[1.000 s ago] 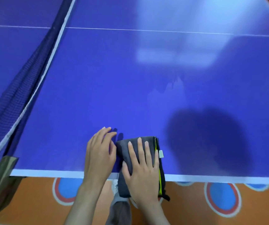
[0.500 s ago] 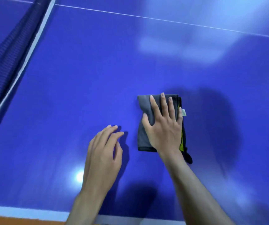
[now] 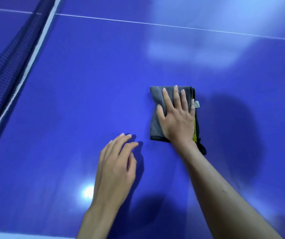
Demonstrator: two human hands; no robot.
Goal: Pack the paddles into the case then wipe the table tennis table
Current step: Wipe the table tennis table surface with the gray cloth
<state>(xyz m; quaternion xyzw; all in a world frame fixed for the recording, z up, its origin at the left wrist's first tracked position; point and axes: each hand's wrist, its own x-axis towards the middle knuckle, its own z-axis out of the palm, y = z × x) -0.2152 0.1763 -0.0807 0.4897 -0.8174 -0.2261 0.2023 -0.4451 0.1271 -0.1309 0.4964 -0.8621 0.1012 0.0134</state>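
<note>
Head view: right hand [image 3: 177, 121] presses flat, fingers straight, on the cloth [image 3: 155, 118]; left hand [image 3: 115, 167] beside the cloth, fingers relaxed, holding nothing. Best wipe the table [image 3: 86, 83] with even, overlapping strokes.

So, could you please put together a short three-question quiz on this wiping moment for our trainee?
1. True or false: the right hand lies flat on the folded grey cloth.
2. Which side of the cloth is the net on? A) left B) right C) behind the person
3. Fill in: the left hand, holding nothing, hovers over or rests on the blue ____.

Key: 1 true; 2 A; 3 table. Whether the left hand's fingertips touch the surface cannot be told.
</note>
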